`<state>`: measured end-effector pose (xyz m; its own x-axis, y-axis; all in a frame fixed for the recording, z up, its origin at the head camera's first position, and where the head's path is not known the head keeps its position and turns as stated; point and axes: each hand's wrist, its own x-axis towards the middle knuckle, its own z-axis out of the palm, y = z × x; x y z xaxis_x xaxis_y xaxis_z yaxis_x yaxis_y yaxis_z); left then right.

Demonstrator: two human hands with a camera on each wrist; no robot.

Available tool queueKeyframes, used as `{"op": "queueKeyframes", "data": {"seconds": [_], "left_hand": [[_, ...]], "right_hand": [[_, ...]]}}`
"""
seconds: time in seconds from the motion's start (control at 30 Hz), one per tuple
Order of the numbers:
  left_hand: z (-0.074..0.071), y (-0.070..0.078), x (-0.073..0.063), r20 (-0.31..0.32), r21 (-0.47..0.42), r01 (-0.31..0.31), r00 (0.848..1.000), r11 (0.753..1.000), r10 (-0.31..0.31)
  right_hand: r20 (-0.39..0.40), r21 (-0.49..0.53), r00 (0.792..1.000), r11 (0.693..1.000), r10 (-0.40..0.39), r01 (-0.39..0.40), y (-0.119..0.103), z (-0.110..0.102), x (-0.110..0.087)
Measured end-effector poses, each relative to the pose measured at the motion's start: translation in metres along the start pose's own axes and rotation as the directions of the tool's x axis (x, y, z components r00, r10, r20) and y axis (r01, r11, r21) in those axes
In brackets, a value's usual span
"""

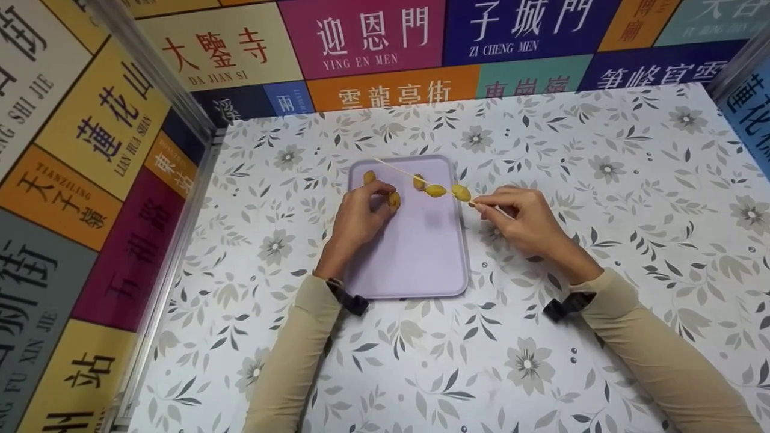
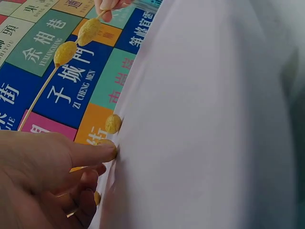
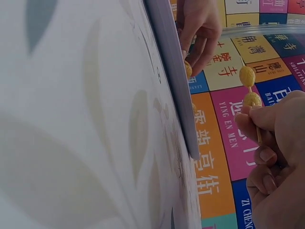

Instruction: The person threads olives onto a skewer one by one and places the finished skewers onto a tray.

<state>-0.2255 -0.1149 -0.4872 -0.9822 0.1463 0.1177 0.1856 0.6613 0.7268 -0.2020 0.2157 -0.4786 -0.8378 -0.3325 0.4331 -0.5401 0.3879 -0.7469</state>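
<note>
My right hand (image 1: 520, 219) pinches the end of a thin wooden skewer (image 1: 394, 168), held up over the tray's right edge. Threaded on it are two yellow, wrinkled, oval fruits, one (image 1: 461, 193) close to my fingers and the other (image 1: 435, 190) farther along; the far stretch of stick is bare. Over the tray's left side, my left hand (image 1: 359, 215) grips another such fruit (image 1: 394, 199) between thumb and fingers. Two loose fruits lie on the tray near its far end: one (image 1: 369, 177) beyond my left hand, one (image 1: 419, 181) beneath the skewer's line.
The shallow lilac tray (image 1: 415, 258) has a raised rim and sits on a table (image 1: 457, 361) covered in white leaf-and-flower cloth. Panels (image 1: 373, 36) with large printed characters stand behind the table and along its left side.
</note>
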Motion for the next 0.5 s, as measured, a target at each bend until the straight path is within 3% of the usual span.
{"op": "queueKeyframes", "data": {"seconds": [0.13, 0.3, 0.4, 0.5], "left_hand": [[0.000, 0.000, 0.000, 0.008, -0.035, -0.017, 1.000, 0.999, 0.017], [-0.004, -0.001, 0.002, -0.033, -0.113, -0.075, 0.997, 0.991, 0.072], [-0.010, 0.000, 0.003, -0.057, -0.193, -0.062, 0.997, 0.979, 0.052], [-0.015, 0.001, 0.004, -0.075, -0.302, -0.010, 0.997, 0.953, -0.013]], "right_hand": [[0.004, 0.000, 1.000, 1.000, -0.007, 0.007, 0.000, 0.000, 0.000], [0.003, -0.006, 1.000, 1.000, 0.002, -0.002, 0.000, 0.000, 0.000], [0.001, -0.012, 1.000, 1.000, 0.003, -0.003, 0.001, 0.000, 0.000], [0.000, -0.008, 1.000, 1.000, -0.004, 0.004, 0.002, 0.000, 0.000]]}}
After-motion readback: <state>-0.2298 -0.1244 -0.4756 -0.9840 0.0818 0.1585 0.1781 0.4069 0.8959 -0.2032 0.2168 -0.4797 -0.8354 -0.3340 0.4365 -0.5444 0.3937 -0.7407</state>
